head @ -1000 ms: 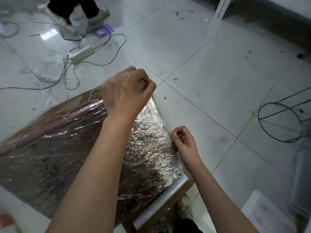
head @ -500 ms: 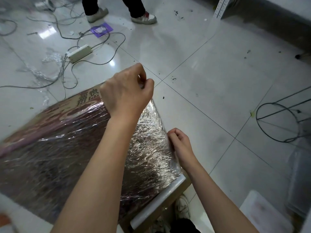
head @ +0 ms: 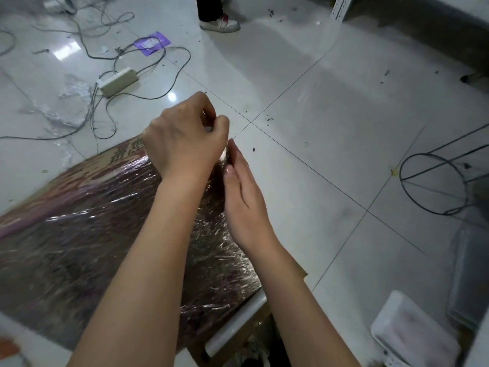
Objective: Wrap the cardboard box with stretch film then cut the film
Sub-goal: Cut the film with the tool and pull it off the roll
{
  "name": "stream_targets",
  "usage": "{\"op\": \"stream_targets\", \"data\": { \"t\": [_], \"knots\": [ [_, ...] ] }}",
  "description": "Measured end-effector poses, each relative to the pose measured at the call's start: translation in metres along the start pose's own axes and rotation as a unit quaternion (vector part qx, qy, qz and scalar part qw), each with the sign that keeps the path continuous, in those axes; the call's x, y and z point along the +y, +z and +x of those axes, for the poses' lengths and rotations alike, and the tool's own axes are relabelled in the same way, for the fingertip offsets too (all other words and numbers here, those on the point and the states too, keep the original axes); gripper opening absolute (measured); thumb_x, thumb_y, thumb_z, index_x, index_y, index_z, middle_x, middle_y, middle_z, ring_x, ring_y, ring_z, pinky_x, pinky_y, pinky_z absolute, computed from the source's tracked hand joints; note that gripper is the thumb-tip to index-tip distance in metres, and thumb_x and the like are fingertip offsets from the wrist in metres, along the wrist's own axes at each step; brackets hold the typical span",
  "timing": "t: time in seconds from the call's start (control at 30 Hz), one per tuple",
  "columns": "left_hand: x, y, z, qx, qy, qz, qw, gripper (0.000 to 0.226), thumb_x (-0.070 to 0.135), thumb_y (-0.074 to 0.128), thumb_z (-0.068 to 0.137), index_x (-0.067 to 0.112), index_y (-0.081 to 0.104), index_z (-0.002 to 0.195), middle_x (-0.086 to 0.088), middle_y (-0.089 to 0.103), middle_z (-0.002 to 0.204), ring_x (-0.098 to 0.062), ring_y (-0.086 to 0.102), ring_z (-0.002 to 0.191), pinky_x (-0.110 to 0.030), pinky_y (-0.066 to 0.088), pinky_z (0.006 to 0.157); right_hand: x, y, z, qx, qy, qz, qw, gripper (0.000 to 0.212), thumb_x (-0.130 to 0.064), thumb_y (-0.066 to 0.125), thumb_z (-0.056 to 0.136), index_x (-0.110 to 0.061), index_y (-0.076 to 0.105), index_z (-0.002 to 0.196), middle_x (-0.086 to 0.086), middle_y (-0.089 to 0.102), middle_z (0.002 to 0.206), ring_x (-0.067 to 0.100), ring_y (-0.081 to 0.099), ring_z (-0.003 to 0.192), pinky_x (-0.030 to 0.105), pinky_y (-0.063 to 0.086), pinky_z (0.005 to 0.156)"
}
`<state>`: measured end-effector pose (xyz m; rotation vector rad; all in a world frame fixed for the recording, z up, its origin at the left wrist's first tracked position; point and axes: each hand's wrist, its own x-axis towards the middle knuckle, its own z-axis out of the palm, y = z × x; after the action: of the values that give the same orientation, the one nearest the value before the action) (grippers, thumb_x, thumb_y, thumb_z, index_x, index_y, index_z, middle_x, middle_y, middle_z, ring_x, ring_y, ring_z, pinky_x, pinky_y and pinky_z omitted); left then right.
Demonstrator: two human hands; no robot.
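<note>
1. The cardboard box (head: 79, 207) lies flat in front of the person, its top covered in crinkled, shiny stretch film (head: 111, 234).
2. The left hand (head: 185, 139) is curled over the far right corner of the box, thumb and fingertips pinched together on a bit of film.
3. The right hand (head: 243, 197) has its fingers straight and together, laid flat against the box's right edge just below the left hand.
4. The film roll (head: 235, 327) rests at the near right corner of the box.
5. On the tiled floor (head: 317, 128) beyond lie a power strip (head: 119, 81) with tangled cables, a purple packet (head: 152, 43) and crumpled film scraps (head: 71, 102).
6. Another person's shoe (head: 221, 23) shows at the top; a wire frame (head: 434, 186) stands at right.
</note>
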<state>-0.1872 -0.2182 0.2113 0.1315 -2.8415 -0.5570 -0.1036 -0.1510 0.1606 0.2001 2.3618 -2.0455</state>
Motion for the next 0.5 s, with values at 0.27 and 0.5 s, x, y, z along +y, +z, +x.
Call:
{"op": "stream_targets", "data": {
  "t": [0.27,0.5],
  "knots": [
    [0.003,0.001,-0.002,0.003,0.001,0.007,1.0,0.016,0.038,0.05,0.081,0.026,0.06,0.085,0.002,0.068,0.084,-0.032,0.059,0.08,-0.03,0.028,0.065,0.05,-0.023,-0.027,-0.036,0.087,0.016,0.995,0.042,-0.032,0.025,0.103,-0.034,0.025,0.145,-0.035,0.023,0.14,-0.028,0.017,0.124,-0.001,0.011,0.105],
    [-0.002,-0.002,0.014,0.005,-0.001,0.003,1.0,0.018,0.038,0.049,0.08,0.026,0.062,0.088,0.003,0.069,0.089,-0.03,0.059,0.086,-0.029,0.029,0.067,0.108,-0.05,-0.058,0.048,0.243,0.051,0.967,0.053,-0.06,0.015,0.094,-0.044,0.042,0.136,-0.018,0.04,0.145,0.003,0.031,0.136,0.036,0.021,0.117]
  ]
}}
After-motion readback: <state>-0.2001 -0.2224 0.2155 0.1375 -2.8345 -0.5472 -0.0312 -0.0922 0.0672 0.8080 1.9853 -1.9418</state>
